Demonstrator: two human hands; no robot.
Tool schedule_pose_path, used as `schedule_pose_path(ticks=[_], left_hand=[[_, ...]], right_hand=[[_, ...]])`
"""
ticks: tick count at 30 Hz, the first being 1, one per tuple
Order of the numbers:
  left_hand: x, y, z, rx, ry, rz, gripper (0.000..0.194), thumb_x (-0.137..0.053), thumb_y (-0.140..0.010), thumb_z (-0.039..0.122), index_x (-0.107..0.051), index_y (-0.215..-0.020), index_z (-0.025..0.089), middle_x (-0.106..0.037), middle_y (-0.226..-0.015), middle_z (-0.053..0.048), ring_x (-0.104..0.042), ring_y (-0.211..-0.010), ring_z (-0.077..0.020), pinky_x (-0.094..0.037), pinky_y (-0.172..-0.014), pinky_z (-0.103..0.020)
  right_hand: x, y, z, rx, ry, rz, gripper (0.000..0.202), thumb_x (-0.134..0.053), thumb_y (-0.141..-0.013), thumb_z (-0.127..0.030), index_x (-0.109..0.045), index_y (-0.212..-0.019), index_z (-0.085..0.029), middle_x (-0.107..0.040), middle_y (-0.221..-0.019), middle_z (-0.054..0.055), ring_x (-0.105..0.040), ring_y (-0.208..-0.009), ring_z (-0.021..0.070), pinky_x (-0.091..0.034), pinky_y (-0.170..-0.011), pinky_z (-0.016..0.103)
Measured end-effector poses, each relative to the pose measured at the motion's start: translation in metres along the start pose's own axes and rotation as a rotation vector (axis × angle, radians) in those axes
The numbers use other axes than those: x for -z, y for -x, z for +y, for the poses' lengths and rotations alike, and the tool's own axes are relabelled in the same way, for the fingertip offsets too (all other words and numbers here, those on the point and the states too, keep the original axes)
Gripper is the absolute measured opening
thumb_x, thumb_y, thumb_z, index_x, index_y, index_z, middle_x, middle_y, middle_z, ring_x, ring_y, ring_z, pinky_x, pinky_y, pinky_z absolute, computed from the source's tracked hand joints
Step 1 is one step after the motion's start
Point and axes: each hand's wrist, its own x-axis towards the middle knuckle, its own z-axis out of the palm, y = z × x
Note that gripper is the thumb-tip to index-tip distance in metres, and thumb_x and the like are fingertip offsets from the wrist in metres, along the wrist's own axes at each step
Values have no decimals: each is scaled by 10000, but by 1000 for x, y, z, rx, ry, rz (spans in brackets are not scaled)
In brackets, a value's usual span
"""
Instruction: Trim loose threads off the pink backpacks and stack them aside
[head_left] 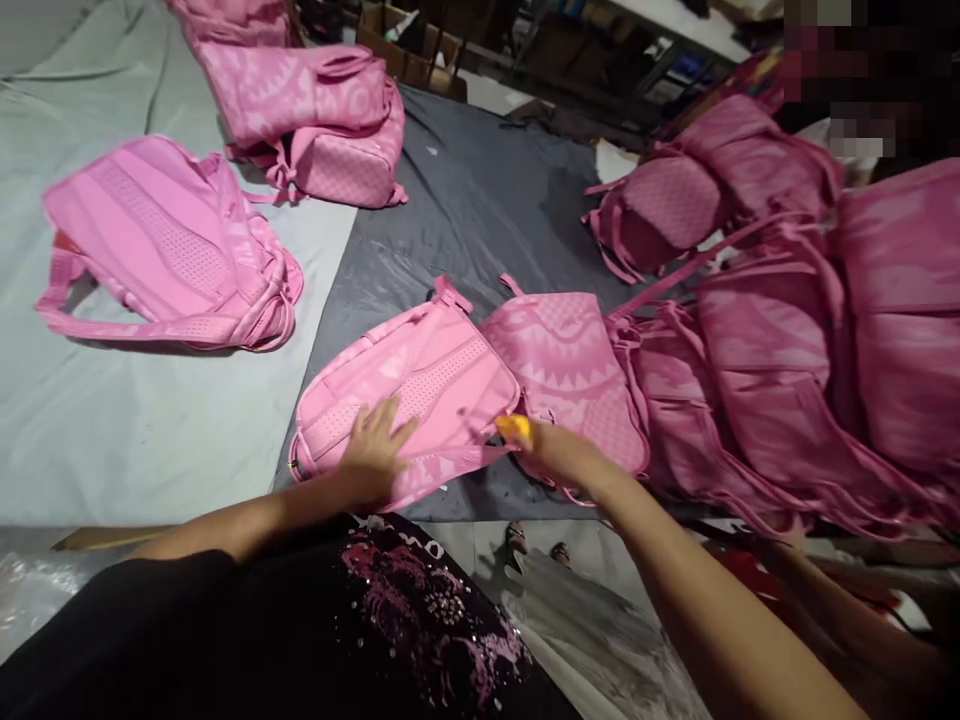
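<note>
A pink backpack (450, 375) lies back panel up in front of me, its perforated padding showing. My left hand (375, 450) rests on it with fingers spread, pressing near its lower left part. At the bag's right end, by a shoulder strap (457, 463), my right hand (551, 450) is closed around a small yellow-handled tool (514, 430). The tool's working end is too blurred to make out. Touching the bag on the right is another pink backpack (566, 345) with a toothed print, partly behind my right hand.
Several pink backpacks (772, 320) crowd the right side. Another backpack (169, 240) lies on the pale cloth (247, 420) at left, and a stack (300, 100) stands behind. Dark grey cloth (465, 200) covers the middle. A co-worker's arm (832, 600) shows at lower right.
</note>
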Motion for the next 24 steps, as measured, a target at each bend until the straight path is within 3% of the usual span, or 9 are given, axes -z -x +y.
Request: schedule_pose_path(ticks=[3,5,8,10,12,16,18,20,24], left_hand=[[-26,5,19,-190,20,-184,1009,-781,-687,512,-308,-1523,204,-293,-1559,-223,-414,-1325,-388,-368,-1046,-542],[-41,-7,23,-114,106,-214,908,-781,-708,369,-369,-1496,187,-361,-1526,-224,-475,-1269,-379,-385,-1028,-544],[-47,-33,5,157,525,-112,516,-574,-878,290,-518,-1381,190,-516,-1431,-155,-523,-1248,-295,-399,-1058,-468],[-40,-39,-23,419,850,-41,421,-429,-956,365,-552,-1310,175,-615,-1315,-144,-621,-1112,-251,-499,-935,-394],[-27,-28,-57,650,1038,1,473,-326,-979,446,-518,-1299,156,-680,-1173,-171,-696,-887,-230,-544,-673,-324],[-8,22,-94,1017,1431,17,385,-398,-948,458,-504,-1234,224,-720,-1007,-173,-686,-634,-208,-403,-385,-248],[-7,32,-88,1140,1717,-3,339,-416,-954,425,-490,-1220,228,-723,-1008,-160,-662,-598,-185,-409,-381,-241],[-10,22,-71,1156,1893,-38,337,-398,-972,395,-474,-1223,183,-720,-1022,-166,-629,-571,-154,-436,-415,-234],[-19,-31,-24,979,1821,-46,445,-346,-988,426,-432,-1295,115,-698,-1037,-195,-623,-631,-162,-481,-539,-265]], right_hand=[[-1,14,4,-61,-74,-92,518,-483,-927,-579,-629,-1190,-158,-708,-843,103,-652,-698,188,-452,-614,247],[1,22,7,-129,-155,-137,523,-440,-949,-563,-613,-1210,-145,-679,-739,77,-612,-581,165,-435,-549,241],[5,37,22,-140,-383,-219,517,-435,-951,-544,-564,-1271,-158,-580,-583,4,-512,-428,134,-380,-439,227],[4,50,36,-181,-519,-109,527,-438,-946,-545,-539,-1288,-158,-527,-525,-24,-487,-402,134,-365,-411,225],[-6,61,48,-194,-623,-17,512,-425,-945,-543,-558,-1227,-137,-515,-497,-29,-489,-405,140,-375,-420,232],[-40,59,38,43,-816,-279,513,-395,-933,-571,-584,-1099,-125,-511,-482,-36,-492,-394,146,-388,-433,250],[-49,45,16,157,-817,-302,546,-383,-940,-571,-548,-1204,-123,-503,-481,-50,-485,-388,144,-384,-434,248],[-48,28,-11,176,-743,-189,554,-370,-962,-535,-487,-1316,-126,-520,-506,-47,-495,-402,142,-382,-444,241],[-22,4,-39,106,-494,-79,549,-414,-963,-534,-504,-1331,-136,-624,-646,19,-520,-450,131,-387,-492,245]])
